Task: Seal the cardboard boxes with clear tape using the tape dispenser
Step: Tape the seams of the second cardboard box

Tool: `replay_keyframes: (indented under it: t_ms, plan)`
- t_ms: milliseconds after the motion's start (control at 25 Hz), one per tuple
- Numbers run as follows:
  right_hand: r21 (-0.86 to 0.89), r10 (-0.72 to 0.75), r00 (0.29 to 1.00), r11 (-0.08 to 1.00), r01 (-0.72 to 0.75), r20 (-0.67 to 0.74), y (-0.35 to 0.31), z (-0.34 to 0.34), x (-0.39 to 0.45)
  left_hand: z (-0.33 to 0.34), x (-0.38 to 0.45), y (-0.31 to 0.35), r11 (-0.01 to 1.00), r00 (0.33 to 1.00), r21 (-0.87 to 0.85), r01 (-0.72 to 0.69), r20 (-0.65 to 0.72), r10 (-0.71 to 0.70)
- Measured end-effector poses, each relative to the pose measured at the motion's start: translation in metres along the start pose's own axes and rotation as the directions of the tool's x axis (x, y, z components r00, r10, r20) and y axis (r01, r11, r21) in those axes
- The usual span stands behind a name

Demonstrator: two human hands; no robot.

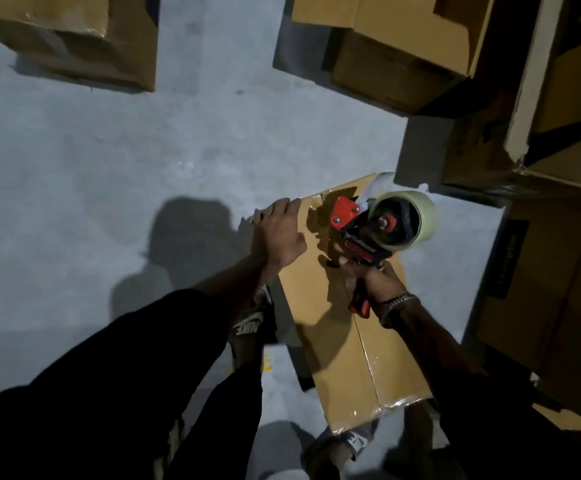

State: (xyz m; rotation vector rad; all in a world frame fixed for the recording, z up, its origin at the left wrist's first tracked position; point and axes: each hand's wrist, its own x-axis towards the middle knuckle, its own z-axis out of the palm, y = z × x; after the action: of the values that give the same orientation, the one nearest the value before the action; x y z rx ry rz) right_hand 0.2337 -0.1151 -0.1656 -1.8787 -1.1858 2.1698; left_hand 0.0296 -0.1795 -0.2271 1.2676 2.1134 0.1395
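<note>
A brown cardboard box [344, 341] stands on the grey floor between my feet, its top flaps closed and a shiny strip of clear tape running along the centre seam. My right hand [375, 277] grips the handle of a red and black tape dispenser [361, 230] carrying a roll of clear tape [405, 218]. The dispenser's head sits at the far end of the box top. My left hand [278, 233] rests over the far left edge of the box, fingers curled over the edge.
Other cardboard boxes surround me: one at the top left [74, 39], a stack with open flaps at the top centre [396, 46], and more along the right side [552, 237]. The grey concrete floor [109, 150] spreads to the left. My sandalled feet [251, 323] stand beside the box.
</note>
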Motion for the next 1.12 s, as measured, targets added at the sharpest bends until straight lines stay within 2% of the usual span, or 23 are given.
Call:
replay_keyframes:
  t_ms: [120,240,400,520,600,720,840,1000,1080,1120]
  plan:
    - [0.112,0.012,0.999,0.994,-0.016,0.030,-0.002,-0.001,0.005,-0.002,-0.007,-0.006,0.998,0.997,-0.019,-0.067,-0.032,0.066]
    - [0.114,0.025,1.000,0.993,-0.024,-0.007,-0.008,0.000,0.004,-0.012,0.013,0.001,0.994,0.999,-0.103,0.039,0.017,-0.038]
    - [0.090,0.044,0.999,0.995,-0.043,-0.007,-0.013,-0.001,0.003,-0.019,0.036,0.006,1.000,1.000,0.021,0.009,-0.016,-0.008]
    - [0.077,0.036,0.999,0.996,-0.037,0.008,-0.019,-0.003,0.006,-0.017,0.038,0.007,1.000,0.996,0.024,0.012,-0.091,-0.010]
    - [0.090,0.045,0.999,0.995,-0.046,0.016,-0.023,-0.005,0.010,-0.021,0.041,0.003,1.000,0.999,0.030,-0.002,-0.049,0.003]
    - [0.091,0.043,0.999,0.995,-0.043,0.003,-0.028,-0.009,0.015,-0.023,0.041,-0.009,0.990,0.991,-0.052,-0.133,-0.003,0.133]
    - [0.155,0.055,0.998,0.986,-0.055,0.000,-0.025,-0.016,0.016,-0.016,0.027,-0.023,0.959,0.963,-0.116,-0.259,-0.104,0.248]
    - [0.164,0.046,0.997,0.985,-0.057,0.067,-0.026,-0.020,0.015,-0.017,0.024,-0.031,0.968,0.989,-0.222,-0.115,-0.113,0.091]
    - [0.117,0.038,0.997,0.992,-0.045,0.063,-0.037,-0.014,0.009,-0.018,0.024,-0.025,0.942,0.984,-0.329,-0.068,-0.178,0.009]
    - [0.094,0.029,0.997,0.995,-0.036,0.077,-0.041,-0.012,0.009,-0.020,0.024,-0.020,0.920,0.974,-0.392,-0.008,-0.213,-0.083]
